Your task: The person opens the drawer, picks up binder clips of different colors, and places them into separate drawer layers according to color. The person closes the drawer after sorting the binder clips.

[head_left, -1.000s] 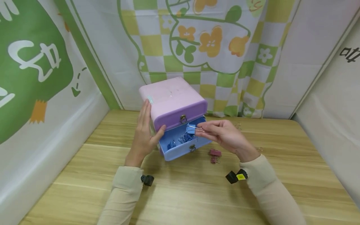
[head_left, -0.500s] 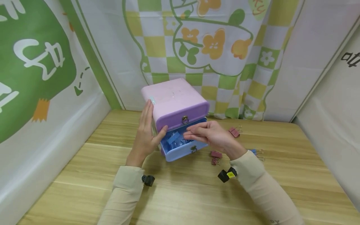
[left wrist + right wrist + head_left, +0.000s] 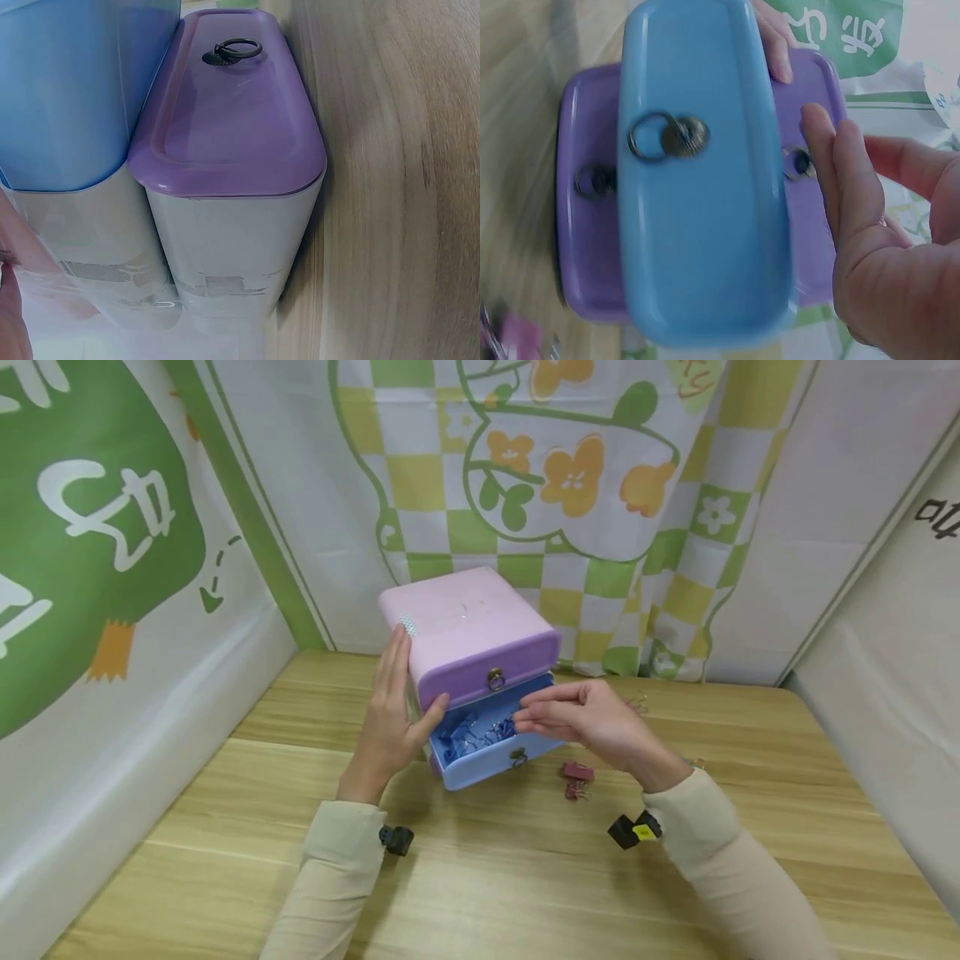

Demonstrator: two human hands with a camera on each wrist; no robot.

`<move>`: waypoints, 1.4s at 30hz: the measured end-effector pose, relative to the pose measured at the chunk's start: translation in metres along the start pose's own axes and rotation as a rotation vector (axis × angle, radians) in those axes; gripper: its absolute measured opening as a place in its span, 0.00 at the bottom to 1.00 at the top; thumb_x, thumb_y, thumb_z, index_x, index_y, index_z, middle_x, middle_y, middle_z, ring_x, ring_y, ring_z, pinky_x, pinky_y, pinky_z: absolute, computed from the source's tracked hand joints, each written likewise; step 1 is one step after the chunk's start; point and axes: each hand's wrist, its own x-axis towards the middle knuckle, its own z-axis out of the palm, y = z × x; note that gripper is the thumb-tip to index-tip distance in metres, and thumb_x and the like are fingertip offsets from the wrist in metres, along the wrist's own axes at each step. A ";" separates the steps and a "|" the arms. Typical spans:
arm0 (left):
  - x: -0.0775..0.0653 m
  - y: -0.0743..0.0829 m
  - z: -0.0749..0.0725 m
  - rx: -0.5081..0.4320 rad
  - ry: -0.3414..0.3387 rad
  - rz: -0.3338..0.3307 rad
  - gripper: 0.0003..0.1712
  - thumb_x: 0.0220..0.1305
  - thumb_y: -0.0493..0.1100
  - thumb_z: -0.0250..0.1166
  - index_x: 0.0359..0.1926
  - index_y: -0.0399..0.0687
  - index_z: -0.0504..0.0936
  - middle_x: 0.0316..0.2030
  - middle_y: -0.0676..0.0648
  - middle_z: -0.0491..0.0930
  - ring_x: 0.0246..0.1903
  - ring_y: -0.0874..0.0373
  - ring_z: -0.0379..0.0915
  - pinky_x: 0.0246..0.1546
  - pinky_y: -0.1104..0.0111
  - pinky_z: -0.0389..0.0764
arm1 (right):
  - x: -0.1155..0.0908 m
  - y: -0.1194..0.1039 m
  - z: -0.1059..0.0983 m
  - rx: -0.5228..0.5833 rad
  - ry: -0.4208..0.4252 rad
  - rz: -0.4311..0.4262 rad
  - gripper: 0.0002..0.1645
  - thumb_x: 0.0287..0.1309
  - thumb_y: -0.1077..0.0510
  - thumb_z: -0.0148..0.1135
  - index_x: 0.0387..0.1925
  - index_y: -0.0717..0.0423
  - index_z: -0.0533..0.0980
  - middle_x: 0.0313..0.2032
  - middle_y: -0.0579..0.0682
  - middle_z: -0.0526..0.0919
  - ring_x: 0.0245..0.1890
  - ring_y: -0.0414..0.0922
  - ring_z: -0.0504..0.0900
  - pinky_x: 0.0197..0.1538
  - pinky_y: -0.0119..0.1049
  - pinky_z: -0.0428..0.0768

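A small drawer cabinet (image 3: 465,614) with a pink top and purple drawer fronts stands tilted towards the right on the table. Its light-blue middle drawer (image 3: 480,767) is pulled out, with several blue binder clips (image 3: 501,728) inside. My left hand (image 3: 382,718) rests against the cabinet's left side, thumb on the purple front edge. Over the drawer's right end is my right hand (image 3: 585,718), its fingers fairly straight and close together, with no clip seen between them. In the right wrist view, the right-hand fingers (image 3: 859,180) lie beside the blue drawer front (image 3: 705,225).
Two dark-pink binder clips (image 3: 577,771) lie on the wooden table (image 3: 495,877) right of the drawer. Wire handles (image 3: 637,702) of another clip show behind my right hand, and more wire (image 3: 699,763) by the sleeve. A checkered curtain (image 3: 480,535) hangs behind the cabinet.
My right hand pinched a blue binder clip a second ago, then let it go into the drawer. Since then the hand has drawn back slightly to the right. My left hand stays on the cabinet.
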 end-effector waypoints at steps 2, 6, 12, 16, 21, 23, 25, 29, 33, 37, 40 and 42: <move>0.000 0.000 0.000 -0.002 -0.001 0.000 0.54 0.71 0.60 0.62 0.85 0.44 0.46 0.86 0.43 0.45 0.85 0.44 0.42 0.85 0.43 0.50 | -0.006 -0.004 -0.008 -0.063 0.018 -0.019 0.28 0.72 0.62 0.65 0.66 0.75 0.74 0.51 0.58 0.91 0.51 0.46 0.92 0.65 0.47 0.83; 0.001 -0.001 0.001 -0.003 0.008 0.009 0.54 0.71 0.61 0.61 0.85 0.43 0.47 0.86 0.42 0.46 0.85 0.44 0.42 0.85 0.44 0.50 | -0.019 -0.012 -0.026 -0.164 0.063 -0.029 0.26 0.70 0.58 0.68 0.63 0.71 0.78 0.51 0.57 0.92 0.51 0.46 0.92 0.63 0.46 0.85; 0.000 -0.002 0.002 -0.001 0.013 0.012 0.53 0.72 0.62 0.60 0.85 0.43 0.48 0.86 0.42 0.46 0.85 0.44 0.43 0.85 0.43 0.50 | -0.042 -0.019 -0.057 -0.283 0.130 -0.029 0.27 0.71 0.56 0.67 0.62 0.72 0.77 0.47 0.51 0.93 0.48 0.43 0.93 0.54 0.38 0.91; 0.001 -0.001 0.002 -0.005 0.011 0.006 0.54 0.72 0.62 0.61 0.85 0.44 0.48 0.86 0.43 0.46 0.85 0.44 0.42 0.85 0.43 0.50 | -0.059 -0.016 -0.078 -0.329 0.189 -0.008 0.29 0.72 0.54 0.67 0.63 0.74 0.76 0.47 0.51 0.93 0.48 0.41 0.93 0.54 0.35 0.90; 0.002 0.000 0.002 -0.010 0.007 0.008 0.54 0.72 0.63 0.60 0.85 0.43 0.48 0.86 0.43 0.45 0.85 0.45 0.41 0.85 0.44 0.50 | -0.077 -0.001 -0.106 -0.479 0.270 0.070 0.34 0.73 0.47 0.66 0.66 0.70 0.76 0.50 0.50 0.93 0.48 0.36 0.91 0.54 0.28 0.88; 0.001 0.000 0.002 -0.006 0.005 0.008 0.54 0.72 0.64 0.60 0.85 0.42 0.47 0.86 0.43 0.45 0.85 0.45 0.41 0.85 0.45 0.50 | -0.083 0.006 -0.117 -0.547 0.299 0.111 0.35 0.73 0.45 0.65 0.67 0.68 0.75 0.50 0.51 0.92 0.47 0.34 0.91 0.55 0.29 0.88; 0.001 0.000 0.002 -0.008 0.012 0.012 0.54 0.72 0.63 0.60 0.85 0.42 0.48 0.86 0.42 0.45 0.85 0.44 0.42 0.85 0.45 0.50 | -0.087 0.014 -0.127 -0.610 0.318 0.138 0.35 0.74 0.44 0.64 0.67 0.68 0.75 0.51 0.54 0.92 0.46 0.32 0.91 0.56 0.31 0.88; 0.000 0.000 0.003 -0.008 0.017 0.016 0.53 0.71 0.59 0.62 0.85 0.42 0.48 0.86 0.41 0.46 0.85 0.43 0.42 0.85 0.45 0.49 | -0.097 0.028 -0.146 -0.713 0.365 0.174 0.35 0.74 0.43 0.63 0.66 0.69 0.76 0.50 0.57 0.92 0.46 0.38 0.92 0.53 0.36 0.90; 0.000 0.000 0.004 -0.015 0.027 0.023 0.53 0.70 0.55 0.63 0.85 0.41 0.48 0.86 0.41 0.46 0.85 0.42 0.42 0.85 0.44 0.49 | -0.104 0.040 -0.164 -0.837 0.407 0.183 0.35 0.74 0.42 0.62 0.64 0.69 0.78 0.48 0.58 0.92 0.49 0.53 0.92 0.46 0.36 0.89; 0.000 -0.003 0.005 -0.011 0.037 0.033 0.53 0.69 0.55 0.63 0.85 0.41 0.48 0.85 0.40 0.46 0.85 0.42 0.42 0.86 0.45 0.49 | -0.108 0.049 -0.175 -0.940 0.429 0.182 0.33 0.74 0.42 0.62 0.60 0.68 0.81 0.45 0.58 0.93 0.49 0.58 0.91 0.41 0.35 0.86; 0.000 -0.003 0.005 -0.002 0.032 0.037 0.53 0.70 0.56 0.62 0.85 0.41 0.48 0.86 0.41 0.46 0.85 0.43 0.42 0.86 0.46 0.49 | -0.109 0.055 -0.178 -0.991 0.433 0.179 0.30 0.72 0.42 0.64 0.55 0.64 0.85 0.44 0.57 0.93 0.51 0.59 0.90 0.42 0.38 0.87; 0.000 -0.003 0.005 -0.002 0.030 0.035 0.53 0.70 0.56 0.62 0.85 0.41 0.48 0.86 0.41 0.46 0.85 0.43 0.42 0.86 0.46 0.49 | -0.108 0.059 -0.178 -1.009 0.425 0.181 0.27 0.71 0.42 0.65 0.53 0.61 0.87 0.44 0.55 0.94 0.51 0.58 0.90 0.44 0.38 0.87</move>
